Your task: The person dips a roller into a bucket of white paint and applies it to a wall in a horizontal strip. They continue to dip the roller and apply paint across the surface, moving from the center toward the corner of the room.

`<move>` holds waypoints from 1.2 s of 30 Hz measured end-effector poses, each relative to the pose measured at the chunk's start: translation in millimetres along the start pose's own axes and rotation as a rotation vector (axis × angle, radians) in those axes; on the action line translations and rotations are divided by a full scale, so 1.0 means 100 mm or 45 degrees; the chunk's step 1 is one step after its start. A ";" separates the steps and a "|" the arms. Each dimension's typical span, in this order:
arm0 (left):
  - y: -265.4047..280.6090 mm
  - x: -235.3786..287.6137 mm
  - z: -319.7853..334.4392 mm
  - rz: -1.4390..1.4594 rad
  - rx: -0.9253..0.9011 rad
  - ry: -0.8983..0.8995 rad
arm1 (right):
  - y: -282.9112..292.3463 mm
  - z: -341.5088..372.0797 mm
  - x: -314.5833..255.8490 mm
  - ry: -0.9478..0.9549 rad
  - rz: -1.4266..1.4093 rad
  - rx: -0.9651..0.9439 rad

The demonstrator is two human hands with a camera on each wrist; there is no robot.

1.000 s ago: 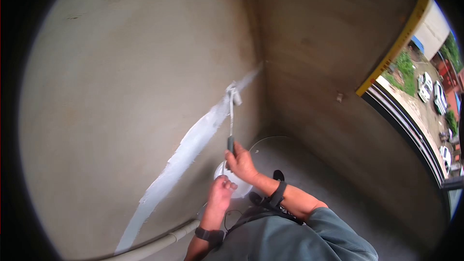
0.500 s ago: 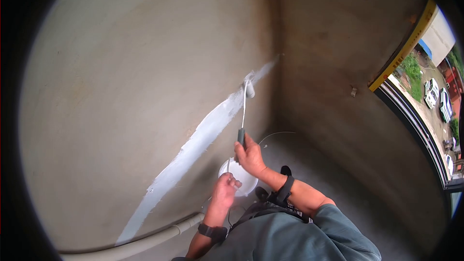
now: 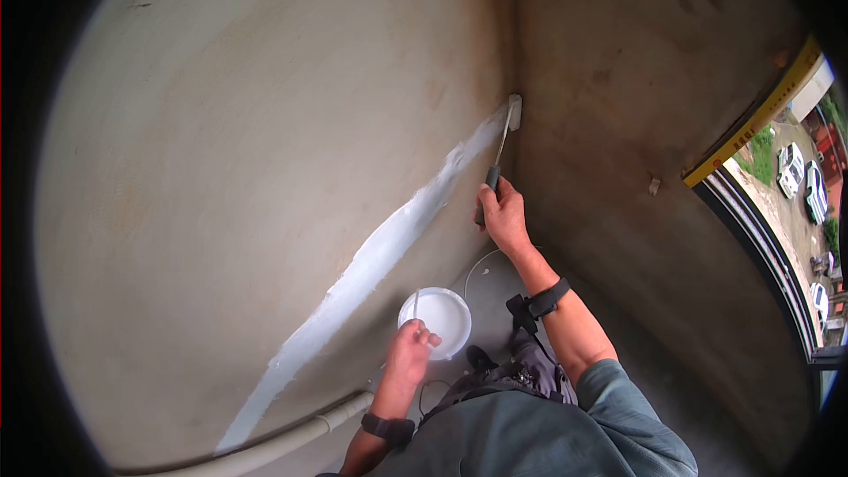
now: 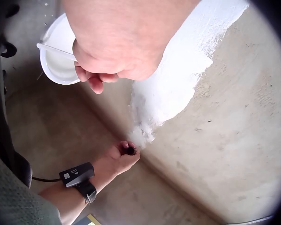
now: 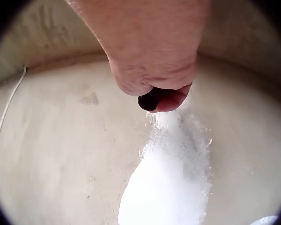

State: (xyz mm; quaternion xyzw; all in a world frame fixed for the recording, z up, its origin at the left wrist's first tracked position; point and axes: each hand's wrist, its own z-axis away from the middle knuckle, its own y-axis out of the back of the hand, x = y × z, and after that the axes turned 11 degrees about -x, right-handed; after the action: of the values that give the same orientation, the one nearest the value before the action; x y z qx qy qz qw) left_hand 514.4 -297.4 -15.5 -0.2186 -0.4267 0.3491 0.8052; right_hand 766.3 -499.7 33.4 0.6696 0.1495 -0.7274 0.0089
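The right hand (image 3: 505, 219) grips the dark handle (image 3: 492, 178) of a paint roller, whose white roller head (image 3: 515, 112) lies at the wall corner, at the upper end of a white painted band (image 3: 380, 252). In the right wrist view the butt of the handle (image 5: 148, 101) shows under the right hand (image 5: 152, 61). Lower down, the left hand (image 3: 409, 352) has its fingers curled round the white bucket handle (image 3: 416, 303) of a round bucket (image 3: 446, 316) with white paint in it. The left wrist view shows the left hand (image 4: 117, 42) beside that bucket (image 4: 61, 70).
A pale pipe (image 3: 300, 435) runs along the wall's foot at the lower left. At the right is a window opening with a yellow strip (image 3: 751, 124) and parked cars outside. A thin cable (image 3: 471, 269) lies on the floor near the bucket.
The right hand has moved up and to the right, carrying the roller along the band to the corner. The left hand remains by the bucket, more of which now shows.
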 end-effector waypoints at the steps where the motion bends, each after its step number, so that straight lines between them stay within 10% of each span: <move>1: -0.01 0.00 -0.02 -0.003 0.004 -0.002 | 0.02 -0.06 -0.02 -0.007 -0.020 0.006; 36: -0.16 0.00 0.00 -0.086 -0.055 0.012 | -0.62 1.24 0.17 -0.106 0.137 -0.303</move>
State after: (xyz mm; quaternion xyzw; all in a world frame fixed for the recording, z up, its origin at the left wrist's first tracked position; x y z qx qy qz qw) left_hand 520.6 -308.1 -5.6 -0.2230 -0.4373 0.3115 0.8136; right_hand 631.0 -465.8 36.5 0.6401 0.1982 -0.7302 0.1334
